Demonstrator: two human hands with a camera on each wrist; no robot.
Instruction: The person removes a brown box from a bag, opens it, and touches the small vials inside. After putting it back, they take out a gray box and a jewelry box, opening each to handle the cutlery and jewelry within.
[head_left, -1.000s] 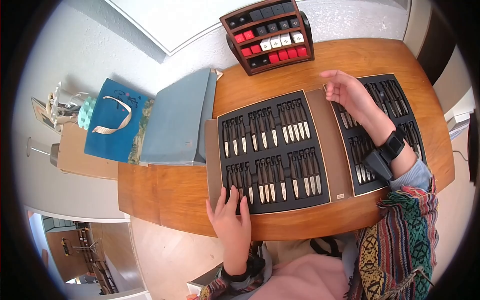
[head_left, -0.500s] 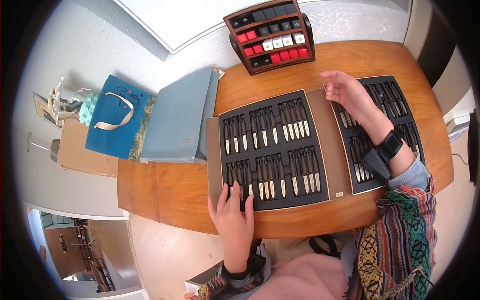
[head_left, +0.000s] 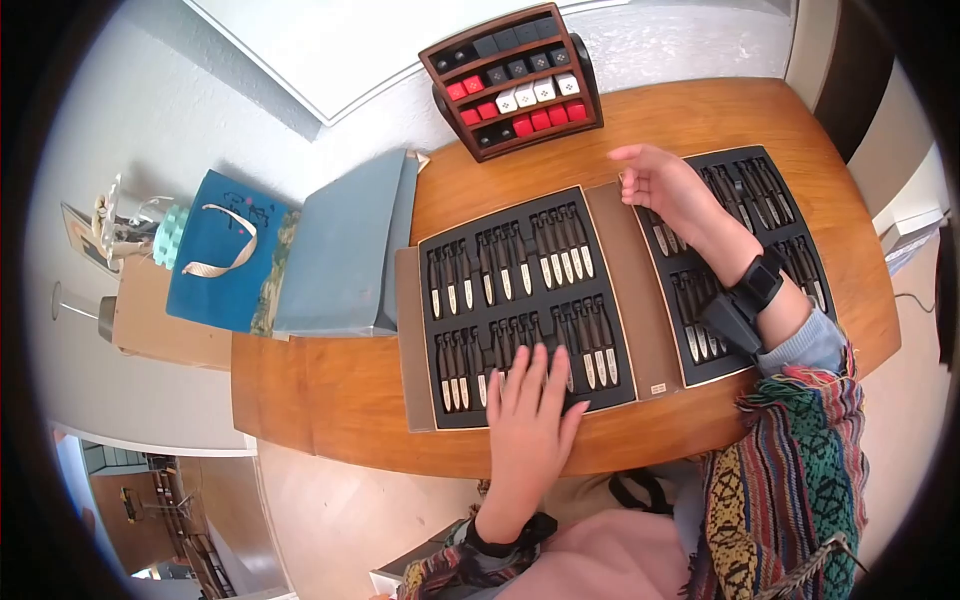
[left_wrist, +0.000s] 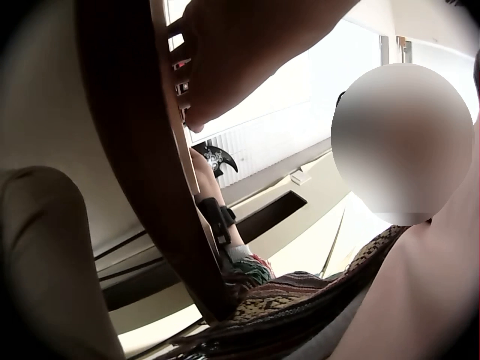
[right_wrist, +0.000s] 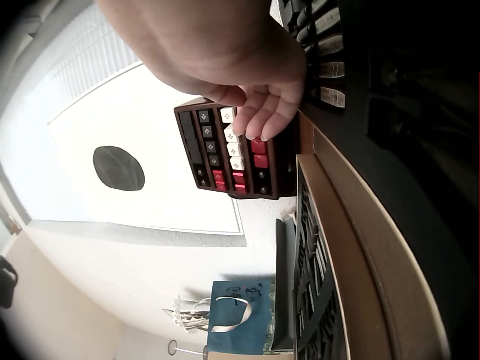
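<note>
A box tray with a black insert lies on the left, with rows of slim dark pieces that have silvery pointed ends. My left hand is over its lower row, fingers extended and spread, hiding some pieces. A second tray of the same kind sits to the right. Above its upper left corner my right hand rests on edge, fingers loosely bent and holding nothing. The right wrist view shows the right hand close to the silvery ends. Most of the left hand is dark in its wrist view.
A wooden rack of black, red and white cubes stands at the table's back. Left of the trays are a grey-blue folder-like case and a blue bag with a ribbon handle. The wooden table ends at its front edge near the body.
My left hand has moved right along the lower row, uncovering the leftmost pieces. The right hand keeps its pose above the right tray. The head view has shifted slightly.
</note>
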